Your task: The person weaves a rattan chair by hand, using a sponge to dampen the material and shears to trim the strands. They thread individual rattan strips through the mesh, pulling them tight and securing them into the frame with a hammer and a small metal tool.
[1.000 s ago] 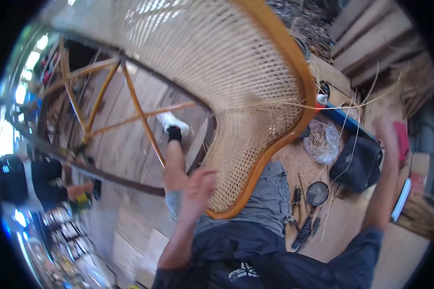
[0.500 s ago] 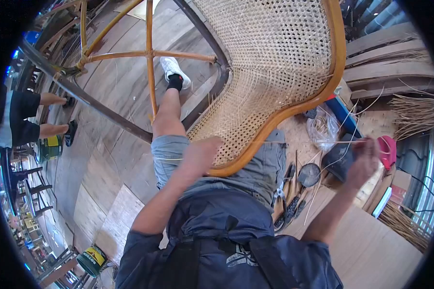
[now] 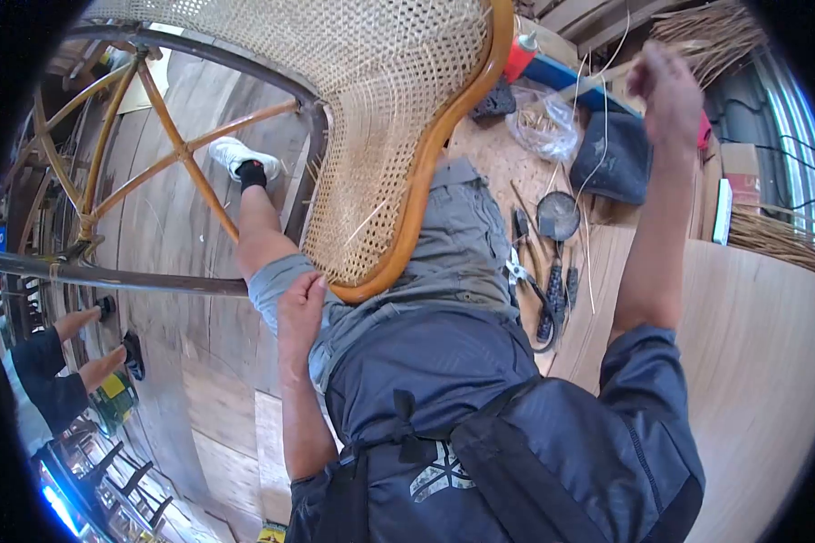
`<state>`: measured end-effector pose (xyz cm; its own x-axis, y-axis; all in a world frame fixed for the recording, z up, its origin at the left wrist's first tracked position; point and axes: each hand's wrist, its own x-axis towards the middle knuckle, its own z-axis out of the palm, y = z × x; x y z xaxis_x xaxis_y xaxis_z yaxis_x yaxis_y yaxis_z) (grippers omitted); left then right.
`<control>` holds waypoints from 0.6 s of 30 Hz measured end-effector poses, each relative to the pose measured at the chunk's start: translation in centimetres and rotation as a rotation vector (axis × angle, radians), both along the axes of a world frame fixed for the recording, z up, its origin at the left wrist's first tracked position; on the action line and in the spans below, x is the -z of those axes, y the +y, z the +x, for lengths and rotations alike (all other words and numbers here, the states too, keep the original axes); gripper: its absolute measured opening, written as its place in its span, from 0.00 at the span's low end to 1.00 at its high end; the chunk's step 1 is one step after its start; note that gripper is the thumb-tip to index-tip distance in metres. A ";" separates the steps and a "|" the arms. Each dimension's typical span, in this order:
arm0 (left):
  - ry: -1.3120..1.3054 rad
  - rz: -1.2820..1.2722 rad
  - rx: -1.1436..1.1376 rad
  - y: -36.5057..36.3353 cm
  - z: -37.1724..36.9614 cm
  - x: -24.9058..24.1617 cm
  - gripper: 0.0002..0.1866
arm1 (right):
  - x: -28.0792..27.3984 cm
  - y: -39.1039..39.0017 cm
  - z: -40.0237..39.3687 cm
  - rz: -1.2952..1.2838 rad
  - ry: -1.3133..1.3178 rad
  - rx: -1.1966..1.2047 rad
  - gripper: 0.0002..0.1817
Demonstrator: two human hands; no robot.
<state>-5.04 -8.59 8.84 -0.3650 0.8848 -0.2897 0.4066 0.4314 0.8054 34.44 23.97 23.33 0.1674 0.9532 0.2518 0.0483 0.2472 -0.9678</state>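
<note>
The woven cane seat (image 3: 358, 190) of a chair with a bent orange-brown wooden rim (image 3: 417, 217) rests over my lap. A short pale cane strand (image 3: 366, 223) sticks out of the weave. My left hand (image 3: 301, 312) is closed beside the rim's lower end, above my thigh; whatever its curled fingers may hold is hidden. My right hand (image 3: 668, 95) is raised at the far right, near a bundle of thin cane strips (image 3: 711, 41). Its fingers are blurred, and I cannot make out whether they grip a strip.
Pliers (image 3: 516, 270), a round dark tool (image 3: 558, 215) and other hand tools lie right of my lap. Behind them are a plastic bag (image 3: 543, 125), a dark block (image 3: 614, 156) and a red bottle (image 3: 520, 56). Dark chair framing (image 3: 154, 279) extends left; another person's legs (image 3: 81, 344) stand there.
My right hand has moved away toward the cane bundle, and my left hand has dropped off the weave to beside the rim. The strand stretched between them is gone. The view has turned.
</note>
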 end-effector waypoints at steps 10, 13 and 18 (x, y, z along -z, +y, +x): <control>0.165 -0.246 -0.089 -2.5 -4.7 1.2 0.13 | 4.8 -2.9 0.0 -0.106 0.003 -0.059 0.08; 0.067 -0.248 -0.137 -3.2 -4.9 1.6 0.13 | 4.7 -2.8 -0.2 -0.104 0.014 -0.075 0.08; 0.049 -0.205 -0.130 -3.5 -4.9 1.5 0.13 | 4.9 -2.5 -0.1 -0.085 0.022 -0.113 0.08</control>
<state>-9.99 -12.07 7.34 -0.4899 0.7542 -0.4373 0.3730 0.6347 0.6768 34.30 21.49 18.41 0.0620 0.9840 0.1669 0.0036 0.1670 -0.9860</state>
